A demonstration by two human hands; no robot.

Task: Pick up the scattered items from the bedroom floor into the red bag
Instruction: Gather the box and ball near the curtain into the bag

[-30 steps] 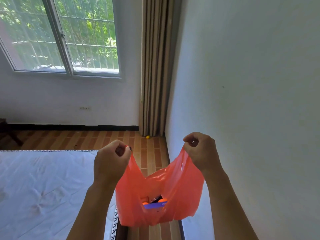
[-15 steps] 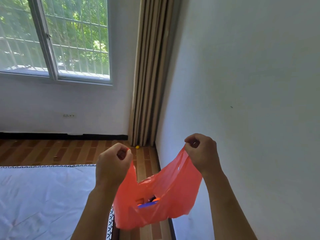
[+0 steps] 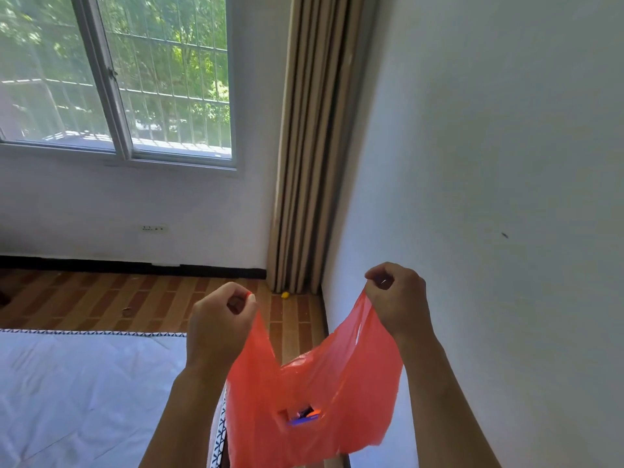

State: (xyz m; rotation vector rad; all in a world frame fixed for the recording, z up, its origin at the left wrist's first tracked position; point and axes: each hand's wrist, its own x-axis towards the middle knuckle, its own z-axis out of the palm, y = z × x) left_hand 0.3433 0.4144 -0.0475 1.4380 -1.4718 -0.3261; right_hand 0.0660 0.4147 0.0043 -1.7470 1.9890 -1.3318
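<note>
Over the last second your view panned left and tipped up: the window (image 3: pixel 135 82) now fills more of the upper left, and the curtain (image 3: pixel 314 140) sits nearer centre. Your grip hasn't changed.

Left hand (image 3: pixel 219 324): fist closed round the bag's left handle, lower centre of frame. Right hand (image 3: pixel 398 298): fist closed round the right handle, slightly higher and nearer the wall (image 3: pixel 489 163). Between them the bag (image 3: pixel 314 400) hangs stretched, mouth pulled into a V, lower centre-right. It's drifted a little lower in frame, but the spread between your fists looks the same.

Contents: through the mouth gap you can see something blue and orange (image 3: pixel 304 417) at the bottom; can't tell what exactly. So some items are already in.

What's left: a small yellow thing (image 3: pixel 285 294) is on the floor (image 3: pixel 101 298) at the foot of the curtain, centre frame, well apart from the bag. There's also a small round thing (image 3: pixel 127 311) on the floor, left of centre; too small to identify.

My read: you're scanning, not collecting. Both hands are tied up on the handles, so you'd need to free one for the next pick. The bed (image 3: pixel 84 393), lower left, blocks the floor beyond it from view.
</note>
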